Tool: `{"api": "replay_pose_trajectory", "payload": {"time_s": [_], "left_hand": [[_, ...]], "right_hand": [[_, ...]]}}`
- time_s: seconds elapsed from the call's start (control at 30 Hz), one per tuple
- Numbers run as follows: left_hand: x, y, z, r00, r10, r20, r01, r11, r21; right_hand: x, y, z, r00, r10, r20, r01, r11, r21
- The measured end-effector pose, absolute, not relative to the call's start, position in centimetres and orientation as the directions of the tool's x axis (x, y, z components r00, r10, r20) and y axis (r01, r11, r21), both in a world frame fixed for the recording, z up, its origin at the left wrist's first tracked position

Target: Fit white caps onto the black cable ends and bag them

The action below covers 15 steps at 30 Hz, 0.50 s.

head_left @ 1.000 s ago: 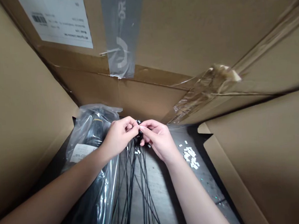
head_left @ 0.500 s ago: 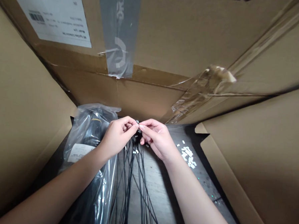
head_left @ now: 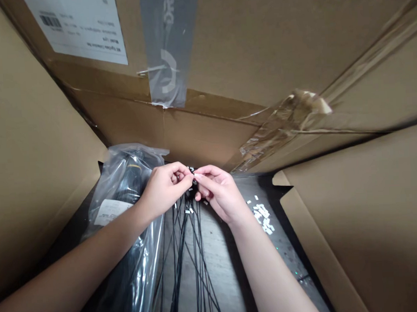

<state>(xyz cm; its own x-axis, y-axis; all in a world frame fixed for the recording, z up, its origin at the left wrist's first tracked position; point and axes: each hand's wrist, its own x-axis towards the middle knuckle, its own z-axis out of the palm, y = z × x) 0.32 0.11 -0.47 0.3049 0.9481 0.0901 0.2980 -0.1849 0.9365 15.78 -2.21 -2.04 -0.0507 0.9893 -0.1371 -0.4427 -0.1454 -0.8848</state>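
My left hand and my right hand meet with thumb and forefinger pinched, their tips nearly touching. A tiny white piece shows at the right fingertips. What the left fingers pinch is too small and covered to make out. Directly beneath, thin black cables run towards me, their far ends bunched under the hands. Small white connector-like pieces sit among those ends, partly hidden by the fingers.
Left of the cables lies a clear plastic bag of black cables with a paper label. Loose white pieces are scattered on the grey surface at right. A taped cardboard box stands behind; cardboard panels flank both sides.
Both hands keep their pinch at almost the same spot, with only a very slight shift at the fingertips. Cables, bag and loose pieces lie as before.
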Motion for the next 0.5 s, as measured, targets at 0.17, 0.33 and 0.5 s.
{"api": "replay_pose_trajectory", "payload": {"time_s": [0.17, 0.33, 0.5], "left_hand": [[0.43, 0.06, -0.23, 0.302, 0.949, 0.086, 0.285, -0.176, 0.942], [0.55, 0.27, -0.11, 0.325, 0.943, 0.073, 0.161, -0.131, 0.978], [0.53, 0.49, -0.31, 0.350, 0.935, 0.047, 0.103, -0.088, 0.991]], "right_hand": [[15.94, -2.21, -2.07, -0.080, 0.983, -0.166, -0.467, -0.184, -0.865], [16.07, -2.16, -1.87, -0.101, 0.976, -0.194, -0.514, -0.218, -0.830], [16.07, -2.09, -1.85, -0.097, 0.978, -0.183, -0.525, -0.207, -0.826]]}}
